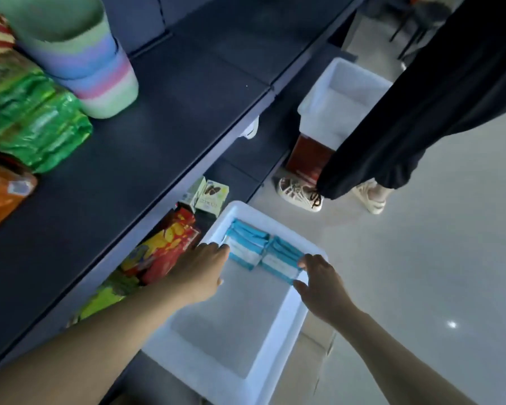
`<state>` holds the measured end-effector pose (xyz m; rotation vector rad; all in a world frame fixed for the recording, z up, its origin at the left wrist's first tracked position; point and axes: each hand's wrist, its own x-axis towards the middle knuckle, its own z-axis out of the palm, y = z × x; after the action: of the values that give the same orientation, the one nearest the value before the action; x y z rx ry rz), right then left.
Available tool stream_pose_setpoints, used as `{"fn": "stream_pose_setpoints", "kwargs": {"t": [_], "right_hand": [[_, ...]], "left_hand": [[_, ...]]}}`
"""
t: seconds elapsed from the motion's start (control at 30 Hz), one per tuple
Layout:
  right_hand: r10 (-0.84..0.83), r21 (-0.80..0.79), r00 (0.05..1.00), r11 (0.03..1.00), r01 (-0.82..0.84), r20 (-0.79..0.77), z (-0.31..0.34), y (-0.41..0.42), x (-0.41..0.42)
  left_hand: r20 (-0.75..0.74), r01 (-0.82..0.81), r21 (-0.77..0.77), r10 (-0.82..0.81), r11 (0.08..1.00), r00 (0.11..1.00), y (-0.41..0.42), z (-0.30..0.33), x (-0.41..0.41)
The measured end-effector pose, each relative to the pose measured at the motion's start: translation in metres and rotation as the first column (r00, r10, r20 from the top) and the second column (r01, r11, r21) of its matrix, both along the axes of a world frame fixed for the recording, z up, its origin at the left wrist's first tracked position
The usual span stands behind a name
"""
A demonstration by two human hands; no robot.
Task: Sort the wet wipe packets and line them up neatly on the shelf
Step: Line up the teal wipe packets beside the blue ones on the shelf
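Note:
Two stacks of blue and white wet wipe packets lie at the far end of a white bin [284, 323] on the floor. My left hand [200, 271] reaches to the left stack [247, 244], fingertips at its left edge. My right hand [319, 283] pinches the right stack [284, 258] at its right end, fingers above and thumb below. The dark shelf [170, 118] stretches up the left of the view, above the bin.
Stacked pastel cups [79, 59], green bags [32, 124] and an orange bag [0, 194] sit on the shelf's left. Snack packs [170, 247] and small cartons [211, 195] fill the lower shelf. A second white bin [336, 95] and a person's legs [406, 121] stand beyond.

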<state>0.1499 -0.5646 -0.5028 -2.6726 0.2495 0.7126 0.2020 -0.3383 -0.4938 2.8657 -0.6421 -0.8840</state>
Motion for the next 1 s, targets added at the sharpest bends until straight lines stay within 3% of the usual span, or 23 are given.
{"fn": "stream_pose_setpoints", "kwargs": {"t": [0.13,0.23,0.4,0.5,0.63,0.8,1.0], "right_hand": [[-0.07,0.021,0.997,0.997,0.07,-0.039,-0.088,-0.005,0.004],[-0.127,0.01,0.992,0.992,0.128,-0.014,-0.149,-0.005,0.012],[-0.112,-0.135,0.968,0.98,0.144,0.223,-0.223,0.002,0.021],[-0.087,-0.278,0.954,0.946,0.169,0.286,-0.252,0.007,0.023],[-0.024,-0.413,0.933,0.892,0.182,0.359,-0.274,0.011,0.024],[0.018,-0.462,0.95,0.876,0.136,0.313,-0.283,0.012,0.023],[-0.046,-0.497,0.974,0.854,0.155,0.224,-0.284,0.012,0.02]], "left_hand": [[0.038,0.059,0.021,-0.06,0.998,0.997,-0.014,-0.089,0.011],[0.147,0.123,0.004,-0.122,0.992,0.982,-0.026,-0.154,0.029],[0.286,0.173,0.005,-0.167,0.985,0.943,-0.037,-0.235,0.053],[0.375,0.211,0.05,-0.214,0.976,0.902,-0.038,-0.268,0.057],[0.447,0.215,0.079,-0.227,0.973,0.865,-0.039,-0.288,0.059],[0.472,0.206,0.115,-0.236,0.972,0.85,-0.039,-0.288,0.059],[0.282,0.163,0.199,-0.216,0.966,0.935,-0.039,-0.274,0.045]]}}
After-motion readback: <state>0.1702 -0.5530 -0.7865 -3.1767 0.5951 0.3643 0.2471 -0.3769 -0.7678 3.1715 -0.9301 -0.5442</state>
